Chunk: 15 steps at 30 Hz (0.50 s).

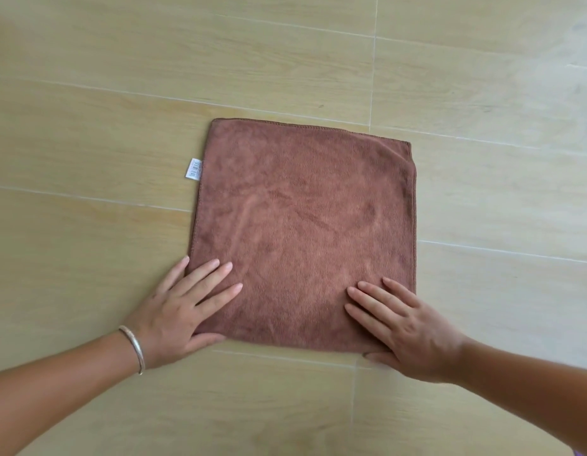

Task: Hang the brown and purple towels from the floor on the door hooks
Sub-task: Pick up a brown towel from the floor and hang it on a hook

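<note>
Lying flat on pale wood-grain floor tiles (121,153), brown towel (302,225).

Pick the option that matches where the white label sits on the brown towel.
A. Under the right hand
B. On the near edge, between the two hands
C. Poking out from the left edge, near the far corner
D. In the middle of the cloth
C: the white label sticks out from the left edge of the brown towel, near its far corner, well away from both hands.
</note>
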Each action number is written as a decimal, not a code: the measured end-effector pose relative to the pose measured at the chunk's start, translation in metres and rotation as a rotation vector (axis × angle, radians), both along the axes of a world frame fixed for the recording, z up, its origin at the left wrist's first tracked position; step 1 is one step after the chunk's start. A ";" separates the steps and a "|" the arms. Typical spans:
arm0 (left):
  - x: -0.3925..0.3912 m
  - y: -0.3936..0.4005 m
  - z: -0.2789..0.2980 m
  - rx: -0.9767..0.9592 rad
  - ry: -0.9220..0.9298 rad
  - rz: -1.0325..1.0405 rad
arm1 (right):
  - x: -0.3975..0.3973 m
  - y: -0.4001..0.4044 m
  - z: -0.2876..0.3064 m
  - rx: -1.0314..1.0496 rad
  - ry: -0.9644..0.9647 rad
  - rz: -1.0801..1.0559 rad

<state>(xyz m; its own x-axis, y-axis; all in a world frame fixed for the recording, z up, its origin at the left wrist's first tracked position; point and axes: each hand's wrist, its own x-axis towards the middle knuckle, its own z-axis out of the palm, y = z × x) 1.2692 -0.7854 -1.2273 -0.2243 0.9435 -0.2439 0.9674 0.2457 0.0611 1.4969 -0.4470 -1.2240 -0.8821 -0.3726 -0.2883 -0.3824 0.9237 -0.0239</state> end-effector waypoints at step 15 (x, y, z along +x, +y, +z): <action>0.002 0.003 0.049 -0.196 -0.016 0.066 | 0.005 -0.008 0.058 0.105 -0.131 -0.283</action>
